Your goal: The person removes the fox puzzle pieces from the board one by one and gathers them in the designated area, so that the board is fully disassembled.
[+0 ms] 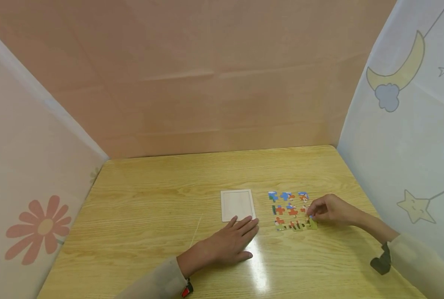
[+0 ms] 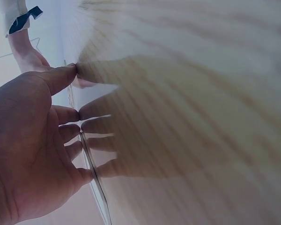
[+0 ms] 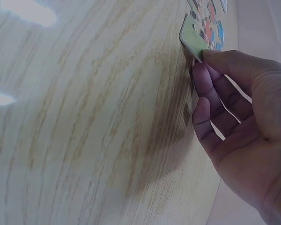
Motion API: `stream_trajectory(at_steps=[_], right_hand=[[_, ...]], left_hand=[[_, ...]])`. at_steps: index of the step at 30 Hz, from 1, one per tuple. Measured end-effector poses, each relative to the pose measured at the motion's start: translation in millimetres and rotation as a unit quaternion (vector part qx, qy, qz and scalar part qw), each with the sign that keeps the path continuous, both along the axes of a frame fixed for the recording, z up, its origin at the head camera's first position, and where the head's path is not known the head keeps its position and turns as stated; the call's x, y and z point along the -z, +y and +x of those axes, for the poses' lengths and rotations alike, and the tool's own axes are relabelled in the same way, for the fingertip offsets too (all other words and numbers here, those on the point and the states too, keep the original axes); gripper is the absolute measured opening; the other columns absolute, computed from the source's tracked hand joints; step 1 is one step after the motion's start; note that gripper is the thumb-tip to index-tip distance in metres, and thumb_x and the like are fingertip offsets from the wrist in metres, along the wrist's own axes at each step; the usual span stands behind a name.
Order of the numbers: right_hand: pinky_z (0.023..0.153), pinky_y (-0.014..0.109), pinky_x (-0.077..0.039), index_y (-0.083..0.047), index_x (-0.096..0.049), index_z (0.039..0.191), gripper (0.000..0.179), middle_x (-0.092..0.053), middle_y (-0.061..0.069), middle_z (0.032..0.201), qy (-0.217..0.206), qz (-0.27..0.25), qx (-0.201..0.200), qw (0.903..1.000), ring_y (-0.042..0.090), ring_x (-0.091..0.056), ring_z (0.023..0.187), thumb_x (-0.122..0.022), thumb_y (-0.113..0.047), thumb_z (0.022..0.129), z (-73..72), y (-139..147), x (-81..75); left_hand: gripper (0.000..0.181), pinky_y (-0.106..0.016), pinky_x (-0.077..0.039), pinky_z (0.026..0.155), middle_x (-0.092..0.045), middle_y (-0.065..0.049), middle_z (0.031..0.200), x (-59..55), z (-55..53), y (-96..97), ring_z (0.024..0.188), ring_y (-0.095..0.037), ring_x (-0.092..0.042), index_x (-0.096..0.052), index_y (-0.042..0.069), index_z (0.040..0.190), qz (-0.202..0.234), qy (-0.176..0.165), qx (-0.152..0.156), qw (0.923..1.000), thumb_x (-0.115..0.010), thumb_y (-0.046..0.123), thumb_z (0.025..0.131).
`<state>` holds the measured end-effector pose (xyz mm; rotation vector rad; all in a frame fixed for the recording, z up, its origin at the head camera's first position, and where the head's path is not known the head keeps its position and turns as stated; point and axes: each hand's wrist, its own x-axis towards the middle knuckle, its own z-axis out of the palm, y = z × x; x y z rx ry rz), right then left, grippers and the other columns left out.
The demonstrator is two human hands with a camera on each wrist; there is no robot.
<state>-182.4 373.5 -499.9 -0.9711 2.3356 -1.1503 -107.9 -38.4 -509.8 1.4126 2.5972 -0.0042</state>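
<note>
My right hand (image 1: 328,210) pinches a green corner puzzle piece (image 3: 193,40) between thumb and fingers, at the near right of the other pieces. In the right wrist view the thumb lies on the piece's edge, close over the table. Colourful jigsaw pieces (image 1: 292,211) lie in loose rows, showing blue, orange and green parts of a picture. Left of them is a pale square wooden puzzle tray (image 1: 237,206) with a raised border. My left hand (image 1: 229,243) lies palm down with fingers spread, fingertips at the tray's near edge.
The wood-grain table (image 1: 151,195) has a glossy light reflection near the left hand. A peach cloth (image 1: 222,83) hangs behind it. Pale printed curtains stand at the left (image 1: 20,158) and right (image 1: 412,137) sides.
</note>
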Motion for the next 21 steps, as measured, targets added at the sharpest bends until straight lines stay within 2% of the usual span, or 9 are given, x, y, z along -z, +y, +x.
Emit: stream_trajectory(at_steps=[8,13,15,18,21], right_hand=[[0.069,0.025,-0.061,-0.006,-0.079,0.1,0.011,-0.078,0.008,0.098,0.022,0.017,0.016,0.9995,0.011,-0.071,0.08,-0.079,0.002,0.092,-2.5,-0.8,0.2],[0.067,0.024,-0.06,-0.009,-0.08,0.099,0.015,-0.079,0.003,0.096,0.06,0.034,0.03,0.9972,0.007,-0.07,0.08,-0.079,0.003,0.091,-6.5,-1.7,-6.7],[0.067,0.024,-0.06,-0.01,-0.08,0.101,0.016,-0.079,0.001,0.096,0.081,0.041,0.037,0.9952,0.006,-0.07,0.081,-0.078,0.004,0.092,-8.9,-1.6,-10.5],[0.066,0.025,-0.06,-0.009,-0.079,0.102,0.016,-0.079,0.002,0.097,0.112,0.049,0.048,0.9913,0.006,-0.07,0.082,-0.077,0.003,0.093,-12.9,-1.1,-14.9],[0.064,0.025,-0.058,-0.009,-0.079,0.101,0.016,-0.078,0.001,0.096,0.158,0.055,0.068,0.9836,0.004,-0.069,0.081,-0.079,0.004,0.091,-17.4,0.6,-16.5]], left_hand=[[0.075,-0.051,-0.025,0.13,-0.016,-0.007,0.178,-0.4,1.2,-0.2,0.164,-0.024,-0.014,-0.024,0.01,0.17,-0.003,0.009,-0.005,0.9999,-0.045,0.053,0.112],[0.075,-0.049,-0.023,0.131,-0.016,-0.008,0.178,0.0,0.9,-1.0,0.164,-0.023,-0.014,-0.024,0.01,0.17,-0.003,0.017,0.0,0.9999,-0.044,0.053,0.112],[0.075,-0.048,-0.021,0.132,-0.014,-0.008,0.178,0.1,-0.2,-2.4,0.165,-0.023,-0.012,-0.023,0.01,0.17,0.002,0.01,0.001,0.9999,-0.044,0.053,0.112],[0.074,-0.048,-0.017,0.133,-0.01,-0.009,0.179,-1.0,-3.4,-8.8,0.165,-0.023,-0.008,-0.022,0.011,0.17,0.023,-0.009,-0.01,0.9997,-0.044,0.052,0.112],[0.072,-0.048,-0.015,0.133,-0.01,-0.009,0.179,-5.3,-9.4,-19.5,0.165,-0.024,-0.007,-0.026,0.011,0.169,0.05,-0.015,-0.04,0.9978,-0.046,0.05,0.112]])
